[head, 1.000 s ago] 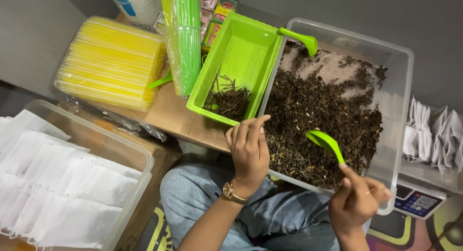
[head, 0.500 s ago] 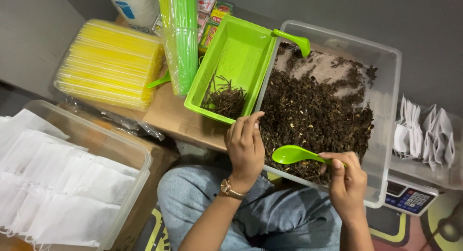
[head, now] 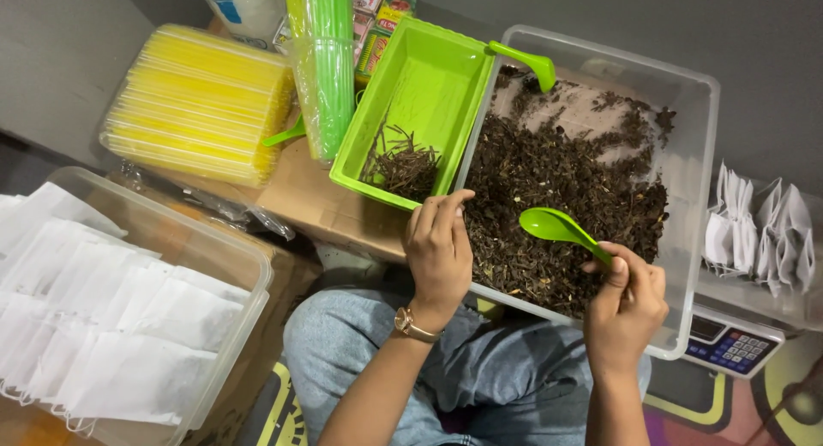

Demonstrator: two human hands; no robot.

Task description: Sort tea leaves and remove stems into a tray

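At far left sits a clear bin of white pouches (head: 111,317). My left hand (head: 439,251), fingers pressed together, rests on the near rim of a clear tub (head: 686,240) of dark dried leaves (head: 557,197). My right hand (head: 626,305) pinches a green spoon (head: 561,229) (bowl empty) above them.

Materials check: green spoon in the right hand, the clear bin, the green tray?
Green spoon: looks like moulded plastic, glossy with an even colour. Clear bin: translucent plastic, its contents showing through the walls. Green tray: probably the same glossy plastic, with a smooth sheen and rounded rim.
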